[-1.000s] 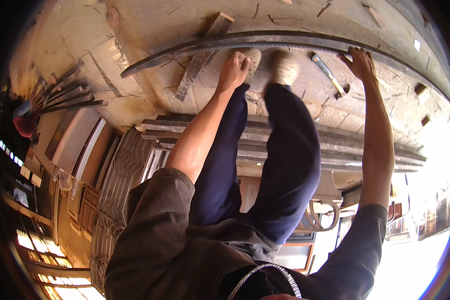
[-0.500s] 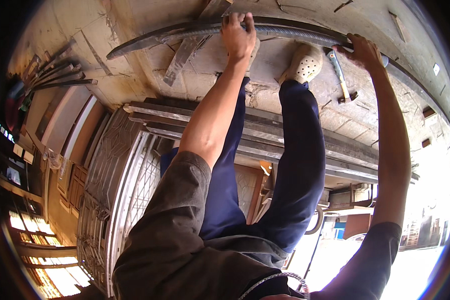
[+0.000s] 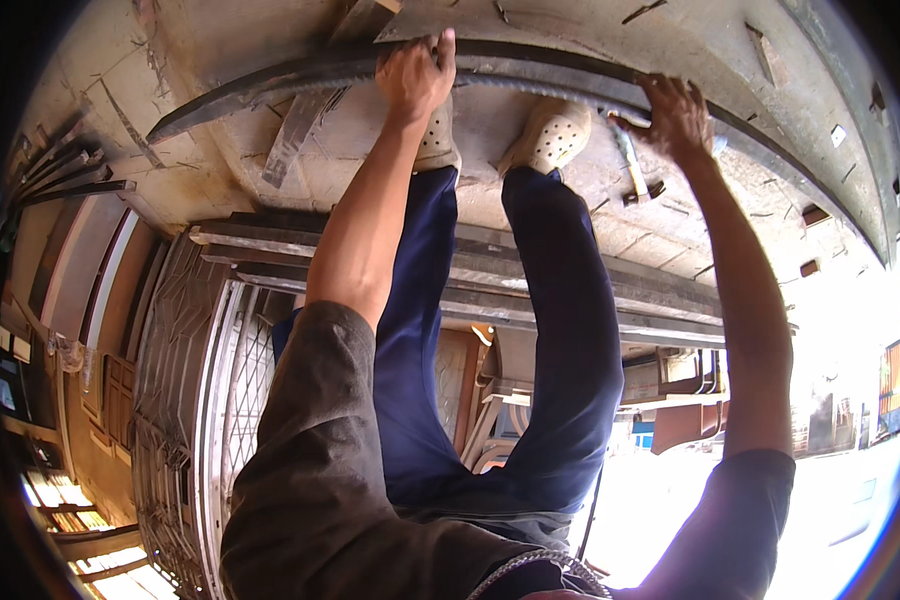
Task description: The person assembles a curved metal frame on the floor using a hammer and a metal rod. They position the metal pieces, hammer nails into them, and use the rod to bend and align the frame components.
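Observation:
A long dark bar (image 3: pixel 540 62) stretches across the top of the view, bowed by the lens, with a ribbed rod (image 3: pixel 500 82) along its near side. My left hand (image 3: pixel 415 78) is closed over the bar left of centre, thumb side raised. Farther right, my right hand (image 3: pixel 678 115) lies on the bar with fingers spread and thumb held apart. Its palm side is hidden. Just below this hand, a hammer (image 3: pixel 632 170) with a pale handle and dark head rests on the floor. My feet, in beige clogs (image 3: pixel 550 135), stand close to the bar.
Stacked dark metal beams (image 3: pixel 660 290) lie across the floor behind my feet. A flat strip (image 3: pixel 295 140) runs under the bar. At left are a bundle of bars (image 3: pixel 65 180), leaning panels (image 3: pixel 80 260) and metal grilles (image 3: pixel 170 400). Scraps dot the concrete floor (image 3: pixel 680 40).
The whole scene has shifted left in the view. My right hand's fingers have spread more over the bar. My left hand keeps its place on the bar.

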Tool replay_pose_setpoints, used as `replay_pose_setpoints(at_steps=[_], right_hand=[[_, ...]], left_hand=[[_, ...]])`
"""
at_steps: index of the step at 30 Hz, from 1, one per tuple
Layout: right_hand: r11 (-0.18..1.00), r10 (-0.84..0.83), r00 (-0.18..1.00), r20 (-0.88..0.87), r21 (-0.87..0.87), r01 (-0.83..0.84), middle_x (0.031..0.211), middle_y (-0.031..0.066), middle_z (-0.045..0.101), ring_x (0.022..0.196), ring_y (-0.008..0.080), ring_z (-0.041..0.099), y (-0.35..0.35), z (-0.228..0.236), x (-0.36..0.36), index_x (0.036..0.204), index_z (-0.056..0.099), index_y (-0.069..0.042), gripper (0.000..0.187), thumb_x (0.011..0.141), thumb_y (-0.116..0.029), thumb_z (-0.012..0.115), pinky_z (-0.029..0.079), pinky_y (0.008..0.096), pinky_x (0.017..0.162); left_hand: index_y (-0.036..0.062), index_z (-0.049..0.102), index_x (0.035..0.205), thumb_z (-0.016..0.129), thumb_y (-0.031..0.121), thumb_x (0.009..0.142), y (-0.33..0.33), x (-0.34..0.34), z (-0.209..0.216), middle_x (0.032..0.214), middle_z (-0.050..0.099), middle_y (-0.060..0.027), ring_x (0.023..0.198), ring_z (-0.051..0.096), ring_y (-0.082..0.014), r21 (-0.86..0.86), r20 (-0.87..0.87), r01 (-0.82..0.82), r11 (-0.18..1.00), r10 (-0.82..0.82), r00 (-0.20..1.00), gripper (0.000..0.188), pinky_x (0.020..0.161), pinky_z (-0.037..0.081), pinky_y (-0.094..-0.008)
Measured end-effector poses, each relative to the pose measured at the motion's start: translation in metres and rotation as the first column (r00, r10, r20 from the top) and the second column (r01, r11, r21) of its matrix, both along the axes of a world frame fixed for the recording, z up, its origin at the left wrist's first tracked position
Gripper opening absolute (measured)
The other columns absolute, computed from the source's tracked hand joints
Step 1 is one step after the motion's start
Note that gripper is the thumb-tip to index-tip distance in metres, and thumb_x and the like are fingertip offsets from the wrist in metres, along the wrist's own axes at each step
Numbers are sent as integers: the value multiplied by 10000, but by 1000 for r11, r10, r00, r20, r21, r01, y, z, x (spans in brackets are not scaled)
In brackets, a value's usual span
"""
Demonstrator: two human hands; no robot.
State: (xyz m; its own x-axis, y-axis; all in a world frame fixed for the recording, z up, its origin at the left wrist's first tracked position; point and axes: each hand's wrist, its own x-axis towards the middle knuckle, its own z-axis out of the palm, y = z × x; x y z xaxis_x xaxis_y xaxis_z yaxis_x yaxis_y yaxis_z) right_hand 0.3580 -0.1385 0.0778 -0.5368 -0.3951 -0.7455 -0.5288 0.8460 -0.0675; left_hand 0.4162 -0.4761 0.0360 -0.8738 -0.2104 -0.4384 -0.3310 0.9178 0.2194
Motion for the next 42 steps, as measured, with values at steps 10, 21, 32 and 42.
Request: replay_pose_setpoints(at_steps=[10, 21, 32, 42], right_hand=[[995, -71, 997, -15, -77, 69, 1352, 83, 525, 1302, 254, 446, 3, -5, 8, 1404, 431, -179, 822, 769, -650, 656, 212, 525, 1160], [999, -52, 998, -27, 7, 52, 1354, 59, 542, 1313, 219, 445, 6, -16, 12, 1420, 412, -182, 878, 749, -701, 636, 197, 500, 1174], [979, -51, 981, -186, -205, 12, 1169, 116, 637, 1096, 266, 606, 19, -32, 13, 1243, 580, -125, 779, 724, -700, 656, 315, 480, 1092], [978, -54, 984, -169, -209, 18, 1142, 84, 608, 1094, 242, 588, 15, -28, 8, 1196, 588, -160, 634, 721, -555, 726, 370, 451, 1028]], left_hand=[[82, 656, 736, 506, 312, 905, -6, 8, -16, 742, 675, -105, 720, 657, -304, -21, -273, 97, 995, -99, 957, 323, 707, 489, -439], [79, 652, 748, 536, 255, 836, -3, 8, -22, 754, 668, -98, 697, 644, -301, 15, -382, 83, 996, -71, 921, 228, 635, 482, -439], [78, 643, 734, 473, 266, 882, 0, 7, -20, 795, 679, -97, 773, 643, -315, -20, -267, 84, 996, -86, 960, 292, 710, 480, -445], [84, 660, 771, 514, 338, 900, -2, 4, -21, 812, 656, -106, 782, 639, -287, 4, -279, 37, 999, -34, 960, 320, 718, 465, -461]])
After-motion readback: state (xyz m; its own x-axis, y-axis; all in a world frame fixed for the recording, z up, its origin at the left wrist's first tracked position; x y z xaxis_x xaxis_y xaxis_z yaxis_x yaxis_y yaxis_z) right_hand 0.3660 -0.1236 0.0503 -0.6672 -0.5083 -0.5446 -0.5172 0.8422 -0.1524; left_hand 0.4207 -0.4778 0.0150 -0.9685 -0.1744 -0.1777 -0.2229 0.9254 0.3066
